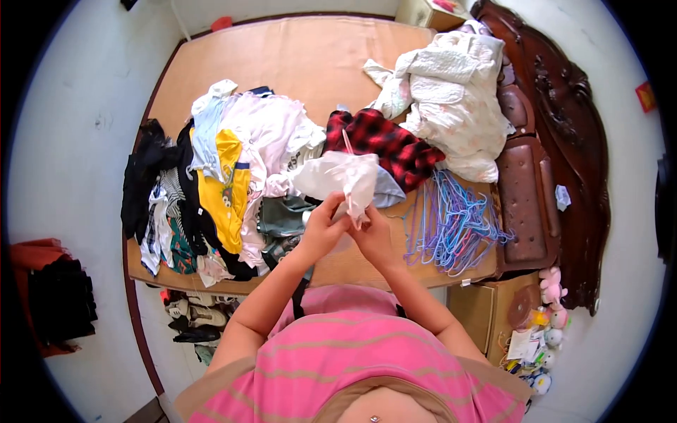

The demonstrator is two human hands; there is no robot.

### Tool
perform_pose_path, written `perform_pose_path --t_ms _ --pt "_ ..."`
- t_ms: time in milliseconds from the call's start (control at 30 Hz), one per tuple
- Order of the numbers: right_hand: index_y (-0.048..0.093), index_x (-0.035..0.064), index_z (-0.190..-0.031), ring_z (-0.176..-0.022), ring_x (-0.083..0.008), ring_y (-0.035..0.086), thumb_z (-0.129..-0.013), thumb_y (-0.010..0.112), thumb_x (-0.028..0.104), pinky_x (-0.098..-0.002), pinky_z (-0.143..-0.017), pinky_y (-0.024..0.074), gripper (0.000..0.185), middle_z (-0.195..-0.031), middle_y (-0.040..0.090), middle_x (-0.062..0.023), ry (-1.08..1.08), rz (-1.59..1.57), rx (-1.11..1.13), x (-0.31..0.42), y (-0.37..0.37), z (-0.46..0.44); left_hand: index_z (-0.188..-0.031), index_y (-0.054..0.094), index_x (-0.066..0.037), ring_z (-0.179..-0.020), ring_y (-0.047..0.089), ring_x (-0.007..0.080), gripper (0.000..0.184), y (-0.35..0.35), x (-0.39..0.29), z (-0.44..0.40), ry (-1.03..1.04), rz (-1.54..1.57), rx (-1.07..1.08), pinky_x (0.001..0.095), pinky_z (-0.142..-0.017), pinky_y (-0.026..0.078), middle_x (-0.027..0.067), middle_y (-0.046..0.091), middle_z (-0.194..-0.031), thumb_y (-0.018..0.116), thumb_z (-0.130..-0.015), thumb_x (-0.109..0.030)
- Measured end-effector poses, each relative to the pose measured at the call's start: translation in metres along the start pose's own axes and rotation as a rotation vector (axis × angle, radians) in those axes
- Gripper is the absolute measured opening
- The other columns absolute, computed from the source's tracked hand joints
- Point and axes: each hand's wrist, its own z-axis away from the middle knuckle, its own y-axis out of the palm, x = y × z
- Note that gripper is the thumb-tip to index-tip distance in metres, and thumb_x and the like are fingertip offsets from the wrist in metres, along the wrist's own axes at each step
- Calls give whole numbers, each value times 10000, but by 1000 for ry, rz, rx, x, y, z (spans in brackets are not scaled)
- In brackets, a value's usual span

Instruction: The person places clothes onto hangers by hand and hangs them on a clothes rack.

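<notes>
A thin white garment (335,176) is held up in front of me over the bed. A pale pinkish hanger (347,142) sticks up from its top, hook pointing away from me. My left hand (326,229) is closed on the garment's near edge, and my right hand (371,236) grips the same edge close beside it. Fabric partly hides the fingertips. Just beyond lies a red and black checked shirt (384,144), with light blue cloth (388,189) below it.
A large clothes pile with a yellow shirt (222,194) covers the bed's left side. Blue and purple hangers (455,225) lie heaped at right, below a white quilted bundle (455,99). A carved headboard (575,141) borders the right; shoes (201,314) sit beneath the near left edge.
</notes>
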Motion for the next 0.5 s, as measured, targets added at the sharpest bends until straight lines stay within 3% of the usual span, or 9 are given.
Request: perform_pose_path --t_ms 33,100,133,200,300,400,467,500 --pt "555 -1 -1139 -626 -126 564 -791 685 122 -251 -572 442 391 -737 619 -65 -67 43 -67 -2 0 -4 -1116 518 -36 -925 563 124 321 5 -14 -3 6 1 11 252 -820 435 54 597 -1004 559 -804 28" --pt "572 -4 -1108 -614 -107 549 -804 668 101 -240 -556 431 336 -735 623 -50 -40 76 -112 -19 -20 -17 -1074 540 -55 -772 577 217 307 8 -36 -13 69 -596 -145 296 -703 455 117 572 -869 563 -782 37" --pt "589 -7 -1078 -601 -88 533 -817 652 80 -228 -539 420 283 -733 626 -34 -5 109 -147 -19 -32 -23 -1045 566 -74 -704 559 279 307 6 -33 -23 364 -638 -272 334 -658 458 148 565 -837 562 -760 40" --pt "623 -13 -1001 -589 -44 497 -839 617 45 -210 -512 392 172 -732 621 1 78 -159 -411 -8 -53 -34 -1047 574 -64 -638 551 255 317 -9 -41 -24 123 -789 -383 325 -595 436 110 576 -736 585 -748 39" --pt "631 -13 -1003 -641 -34 521 -848 598 32 -196 -549 411 165 -761 623 15 40 -134 -357 -13 -69 -35 -979 623 -61 -689 592 254 262 -11 -34 -28 183 -915 -298 316 -623 457 118 608 -761 605 -731 19" --pt "617 -15 -1067 -707 -44 549 -846 604 38 -187 -609 431 228 -797 629 -1 73 -124 -297 -18 -74 -34 -907 660 -53 -697 616 243 173 -7 -18 -31 154 -851 -170 315 -623 465 123 631 -769 631 -739 -24" --pt "566 -3 -1185 -759 -47 555 -863 602 57 -189 -669 440 330 -887 632 -22 59 -143 -194 -18 -78 -33 -874 669 -37 -654 615 225 118 0 -13 -33 119 -775 -193 323 -597 457 136 640 -746 641 -777 -99" --pt "566 -3 -1185 -759 -47 555 -863 602 57 -189 -669 440 330 -887 632 -22 63 -145 -188 -19 -79 -31 -882 660 -36 -674 618 255 144 2 -16 -34 -27 -741 -168 335 -609 459 143 641 -752 627 -802 -150"
